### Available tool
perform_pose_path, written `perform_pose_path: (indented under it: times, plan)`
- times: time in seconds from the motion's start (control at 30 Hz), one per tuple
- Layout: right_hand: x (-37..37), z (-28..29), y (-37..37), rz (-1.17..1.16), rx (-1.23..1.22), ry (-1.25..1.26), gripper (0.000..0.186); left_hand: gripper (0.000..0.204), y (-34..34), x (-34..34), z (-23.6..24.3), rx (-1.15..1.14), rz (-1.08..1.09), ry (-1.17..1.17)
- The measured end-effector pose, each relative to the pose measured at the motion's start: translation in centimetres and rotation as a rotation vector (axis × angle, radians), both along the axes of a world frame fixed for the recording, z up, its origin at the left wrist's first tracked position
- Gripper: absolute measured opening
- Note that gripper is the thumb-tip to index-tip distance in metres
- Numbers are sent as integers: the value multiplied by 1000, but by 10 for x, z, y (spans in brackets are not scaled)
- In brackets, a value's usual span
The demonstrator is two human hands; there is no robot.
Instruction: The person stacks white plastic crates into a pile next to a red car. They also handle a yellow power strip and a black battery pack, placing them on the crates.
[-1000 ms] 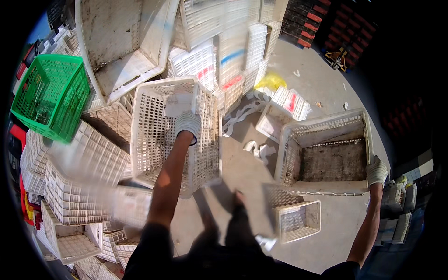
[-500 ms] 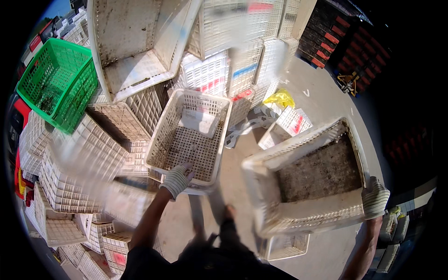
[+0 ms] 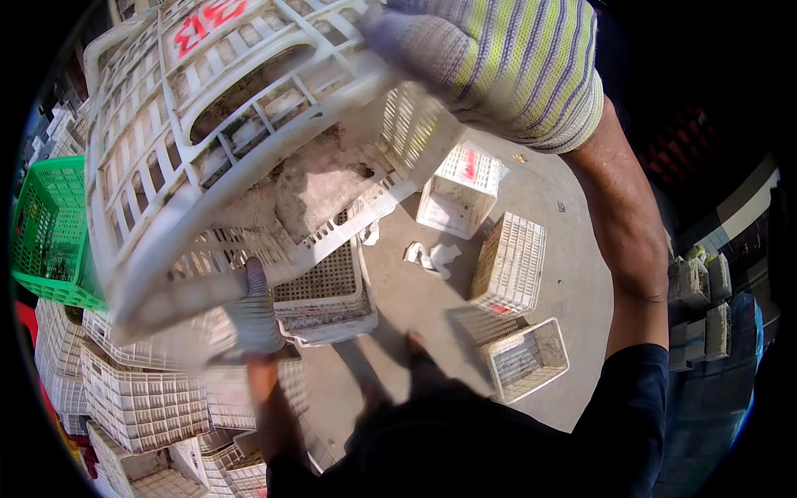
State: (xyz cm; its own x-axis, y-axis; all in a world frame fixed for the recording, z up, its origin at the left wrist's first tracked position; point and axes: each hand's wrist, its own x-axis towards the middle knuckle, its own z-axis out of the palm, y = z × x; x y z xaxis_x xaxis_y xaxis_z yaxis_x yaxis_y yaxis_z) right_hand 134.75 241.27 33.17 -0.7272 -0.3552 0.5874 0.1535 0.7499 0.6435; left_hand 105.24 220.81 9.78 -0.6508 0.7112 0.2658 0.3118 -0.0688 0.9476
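Observation:
A dirty white plastic crate (image 3: 133, 183) with red markings is raised and tipped across the upper left, filling much of the view. My right hand (image 3: 490, 70), in a striped knit glove, is closed on its upper end, close to the camera. Low on the crate, my left hand (image 3: 253, 315), also gloved and partly blurred, grips the rim. Just beneath it, nested white crates (image 3: 324, 328) are partly hidden by the raised one.
A green crate (image 3: 50, 224) rests among piled white crates (image 3: 141, 398) at the left. Several loose crates (image 3: 506, 261) and white scraps (image 3: 432, 257) lie on the concrete floor (image 3: 556, 224). Dark red-marked stacks (image 3: 681, 141) stand right.
The crate in my right hand has risen from the right to the upper left and turned over. My left hand has left the lower crates and now holds the raised one.

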Motion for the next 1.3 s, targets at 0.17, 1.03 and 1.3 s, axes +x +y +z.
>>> perform_pose_path:
  times: [0.17, 1.03, 1.3]
  plan:
    - [-147, -25, -16, 604, -96, 132, 20, 47, -45, -5, -100, -200, 101, -64]
    - [-243, -222, 68, 336, -493, -244, 22, 46, -116, 5, -182, -224, 281, 330]
    - [-248, -307, 122, -101, -875, -173, 45, 43, -141, -2, -188, -236, 305, 178]
